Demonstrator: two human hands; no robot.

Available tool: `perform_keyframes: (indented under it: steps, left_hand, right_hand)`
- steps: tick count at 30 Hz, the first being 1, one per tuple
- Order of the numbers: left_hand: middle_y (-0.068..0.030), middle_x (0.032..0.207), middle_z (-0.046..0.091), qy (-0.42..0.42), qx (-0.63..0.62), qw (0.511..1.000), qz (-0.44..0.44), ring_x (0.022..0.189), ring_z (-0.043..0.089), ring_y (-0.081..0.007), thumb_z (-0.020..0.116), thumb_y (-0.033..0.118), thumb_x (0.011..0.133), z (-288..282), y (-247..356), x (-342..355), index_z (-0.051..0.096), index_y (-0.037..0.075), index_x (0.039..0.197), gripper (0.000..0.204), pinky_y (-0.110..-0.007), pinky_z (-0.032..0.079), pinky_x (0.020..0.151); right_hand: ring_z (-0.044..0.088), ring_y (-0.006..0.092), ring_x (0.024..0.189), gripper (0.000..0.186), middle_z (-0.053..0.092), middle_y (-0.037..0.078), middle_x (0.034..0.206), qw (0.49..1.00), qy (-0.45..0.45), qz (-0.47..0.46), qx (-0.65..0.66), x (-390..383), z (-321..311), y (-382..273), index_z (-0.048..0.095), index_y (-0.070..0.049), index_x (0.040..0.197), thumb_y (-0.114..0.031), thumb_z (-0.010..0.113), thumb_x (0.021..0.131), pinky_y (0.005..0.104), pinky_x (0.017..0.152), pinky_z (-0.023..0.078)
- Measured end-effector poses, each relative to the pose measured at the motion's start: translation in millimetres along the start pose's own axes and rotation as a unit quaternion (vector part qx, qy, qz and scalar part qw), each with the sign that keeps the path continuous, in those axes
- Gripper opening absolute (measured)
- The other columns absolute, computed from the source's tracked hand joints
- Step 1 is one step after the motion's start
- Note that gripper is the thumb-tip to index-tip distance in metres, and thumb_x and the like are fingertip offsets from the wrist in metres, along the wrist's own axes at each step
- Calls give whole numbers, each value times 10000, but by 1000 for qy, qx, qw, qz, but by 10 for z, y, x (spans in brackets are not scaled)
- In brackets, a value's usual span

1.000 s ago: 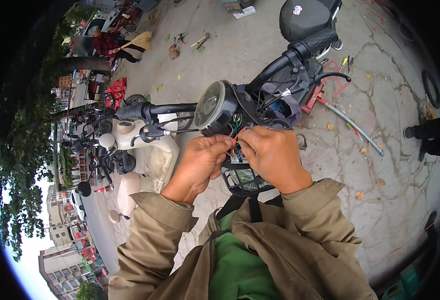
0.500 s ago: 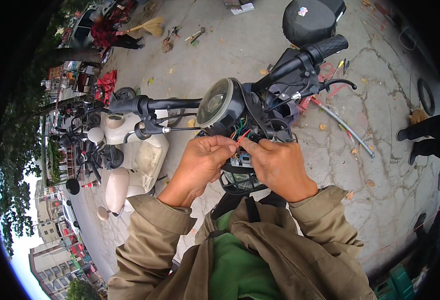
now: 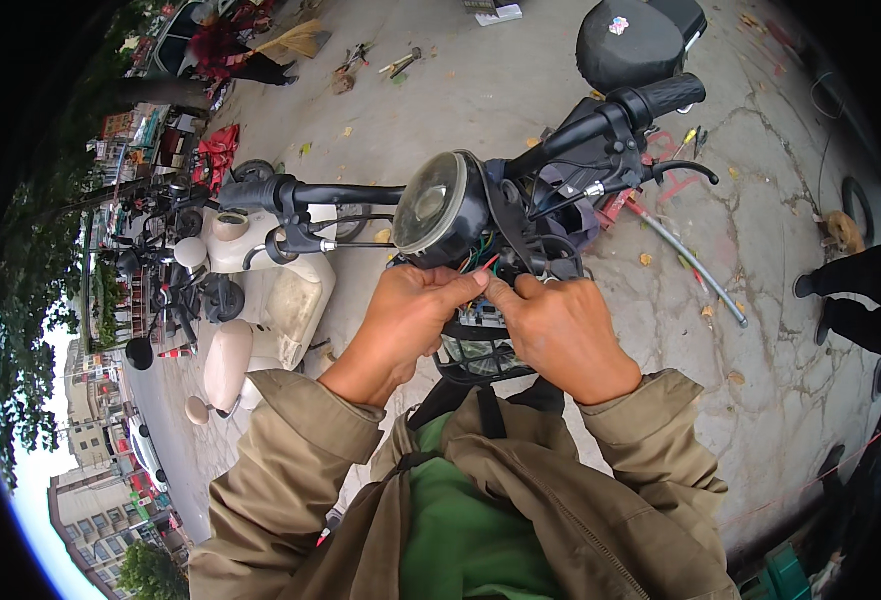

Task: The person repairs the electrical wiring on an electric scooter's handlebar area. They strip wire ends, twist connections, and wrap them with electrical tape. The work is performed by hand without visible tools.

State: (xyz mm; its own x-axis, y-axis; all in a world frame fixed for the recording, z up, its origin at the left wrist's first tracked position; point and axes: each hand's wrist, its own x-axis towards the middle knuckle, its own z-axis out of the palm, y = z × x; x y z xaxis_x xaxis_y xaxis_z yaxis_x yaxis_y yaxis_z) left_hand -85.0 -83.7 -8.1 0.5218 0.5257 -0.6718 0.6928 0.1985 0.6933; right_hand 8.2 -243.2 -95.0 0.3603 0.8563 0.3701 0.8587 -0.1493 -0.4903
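Work looks unfinished, with wires (image 3: 481, 246) exposed near a round headlight (image 3: 429, 205), left hand (image 3: 408, 318) pinching a red wire (image 3: 492, 263), right hand (image 3: 573, 335) beside it, grip unclear.

Soft daylight; edges bowed, corners black.

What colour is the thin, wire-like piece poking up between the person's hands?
The thin, wire-like piece is red; it shows best in the head view.
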Motion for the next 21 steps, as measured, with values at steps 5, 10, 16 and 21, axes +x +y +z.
perform_keyframes:
  steps: [5, 10, 16, 21]
  left_hand:
    - [64, 609, 473, 14, 20, 1000, -8, 448, 319, -42, 816, 241, 986, 2, -9, -19, 728, 6, 919, 260, -262, 234, 398]
    - [62, 624, 525, 9, 7, 999, 44, 453, 353, -33, 779, 188, 1009, 8, -149, -15, 726, 7, 969, 193, -252, 253, 402]
    - [62, 683, 607, -3, 16, 993, 116, 497, 413, -12, 741, 162, 1044, 5, -304, -12, 728, 1, 1011, 166, -232, 299, 432]
    - [78, 741, 616, 4, 35, 977, 210, 614, 435, 5, 711, 117, 1076, -75, -542, 95, 745, -43, 1064, 164, -220, 333, 531]
  right_hand:
    - [698, 263, 574, 415, 667, 102, 750, 1000, 15, -4, 10, -34, 7, 9, 761, -58, 1256, -101, 681, 851, 403, 510, 519]
    - [700, 252, 574, 461, 677, 100, 745, 1000, 18, -5, -1, -68, 14, 12, 755, -59, 1301, -105, 684, 848, 401, 508, 518]
    - [698, 256, 576, 484, 675, 101, 737, 1000, 14, -6, -2, -84, 3, 33, 743, -56, 1332, -109, 677, 855, 407, 514, 516]
    - [695, 261, 579, 485, 670, 104, 745, 999, 26, -12, 29, -93, 58, 26, 743, -66, 1342, -112, 670, 864, 415, 519, 516]
